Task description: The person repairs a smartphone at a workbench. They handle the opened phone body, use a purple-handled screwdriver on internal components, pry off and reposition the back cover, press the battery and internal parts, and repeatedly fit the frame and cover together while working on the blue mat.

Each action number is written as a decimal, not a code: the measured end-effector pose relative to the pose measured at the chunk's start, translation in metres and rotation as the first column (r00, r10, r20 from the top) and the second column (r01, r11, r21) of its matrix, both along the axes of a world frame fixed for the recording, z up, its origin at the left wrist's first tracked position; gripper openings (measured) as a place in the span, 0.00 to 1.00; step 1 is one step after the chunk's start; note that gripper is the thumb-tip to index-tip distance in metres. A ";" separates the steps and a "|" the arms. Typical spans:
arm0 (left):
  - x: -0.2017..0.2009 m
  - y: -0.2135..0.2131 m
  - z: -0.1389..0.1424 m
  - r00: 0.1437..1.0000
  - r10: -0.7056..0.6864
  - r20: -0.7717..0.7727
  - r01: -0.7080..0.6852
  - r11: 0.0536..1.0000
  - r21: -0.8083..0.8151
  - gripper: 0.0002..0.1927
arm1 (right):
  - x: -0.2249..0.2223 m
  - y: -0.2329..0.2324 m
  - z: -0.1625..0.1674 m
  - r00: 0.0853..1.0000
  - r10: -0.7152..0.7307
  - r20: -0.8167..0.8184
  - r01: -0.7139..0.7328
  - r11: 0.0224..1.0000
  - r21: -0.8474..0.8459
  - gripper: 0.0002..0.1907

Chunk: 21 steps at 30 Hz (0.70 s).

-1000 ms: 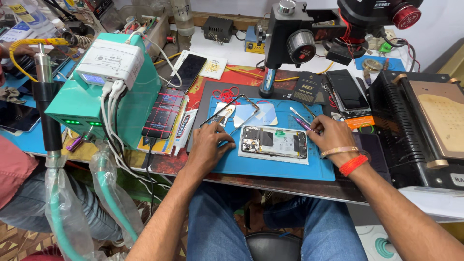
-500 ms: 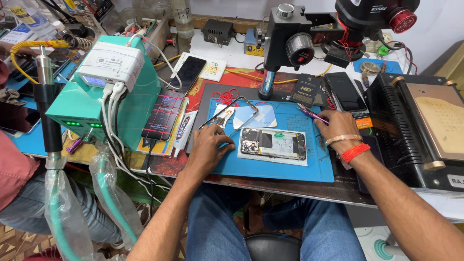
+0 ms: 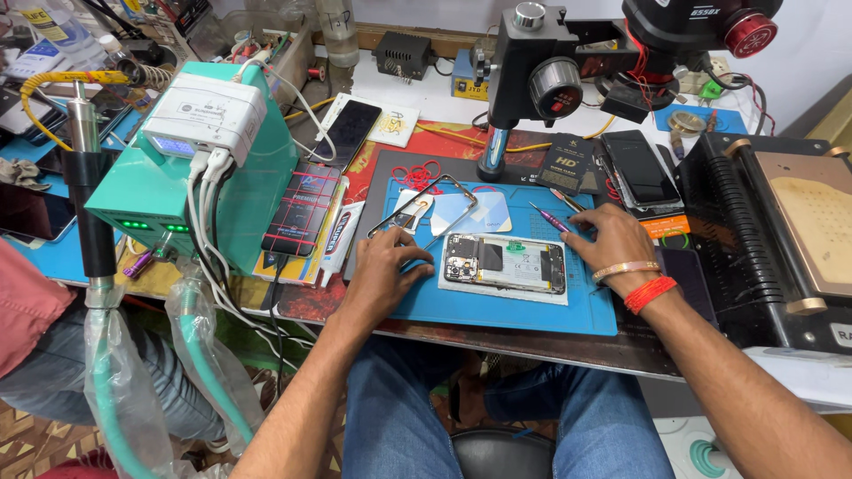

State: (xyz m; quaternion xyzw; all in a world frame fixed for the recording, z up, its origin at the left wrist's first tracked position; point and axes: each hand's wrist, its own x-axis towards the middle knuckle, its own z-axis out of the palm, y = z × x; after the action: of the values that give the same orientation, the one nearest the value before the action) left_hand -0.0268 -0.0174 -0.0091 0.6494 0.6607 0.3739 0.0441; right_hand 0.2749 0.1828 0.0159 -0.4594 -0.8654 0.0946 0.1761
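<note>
An opened phone (image 3: 505, 264) with its insides showing lies on a white sheet on the blue work mat (image 3: 532, 310). My left hand (image 3: 387, 264) rests on the mat, its fingers touching the phone's left end. My right hand (image 3: 611, 239), with bangles and a red thread at the wrist, lies flat just right of the phone, fingertips by a purple-handled tool (image 3: 548, 217). A thin metal phone frame (image 3: 422, 211) lies tilted above my left hand.
A black microscope (image 3: 568, 71) stands behind the mat. A teal machine (image 3: 200, 168) with cables fills the left. Two dark phones (image 3: 639, 168) (image 3: 348, 131) lie on the bench, a black hot-plate unit (image 3: 772, 239) sits at right. A person's leg (image 3: 53, 372) is at lower left.
My right hand has slid right and up along the mat's edge, away from the phone toward the purple tool. My left hand stays at the phone's left end.
</note>
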 end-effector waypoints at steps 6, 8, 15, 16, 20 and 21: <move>-0.001 0.000 0.004 0.999 0.020 0.026 -0.020 1.000 0.008 0.09 | -0.005 -0.005 0.009 1.000 -0.005 0.005 0.005 0.999 -0.046 0.21; -0.002 -0.001 0.005 0.999 0.033 0.031 -0.033 0.999 0.004 0.10 | -0.006 -0.007 0.011 1.000 -0.006 0.009 0.006 0.999 -0.049 0.21; 0.003 0.006 0.007 0.999 -0.046 -0.013 0.047 0.997 0.061 0.19 | -0.017 -0.016 0.015 0.904 0.423 -0.058 -0.416 0.903 0.104 0.31; 0.004 0.007 0.007 0.998 -0.067 -0.020 0.068 0.997 0.047 0.23 | -0.021 -0.019 0.016 0.840 0.542 -0.044 -0.531 0.835 0.144 0.35; 0.012 0.014 0.009 0.986 -0.163 -0.030 0.164 0.986 0.031 0.40 | -0.039 -0.039 0.017 0.880 0.462 0.109 -0.458 0.887 -0.065 0.43; 0.014 0.016 0.010 0.983 -0.179 -0.032 0.180 0.983 0.022 0.42 | -0.043 -0.043 0.017 0.879 0.462 0.119 -0.458 0.887 -0.056 0.42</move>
State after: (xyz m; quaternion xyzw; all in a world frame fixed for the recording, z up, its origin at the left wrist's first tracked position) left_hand -0.0133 -0.0019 0.0008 0.7122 0.5953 0.3671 0.0596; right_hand 0.2318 0.1398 0.0330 -0.2483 -0.9580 0.1148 0.0864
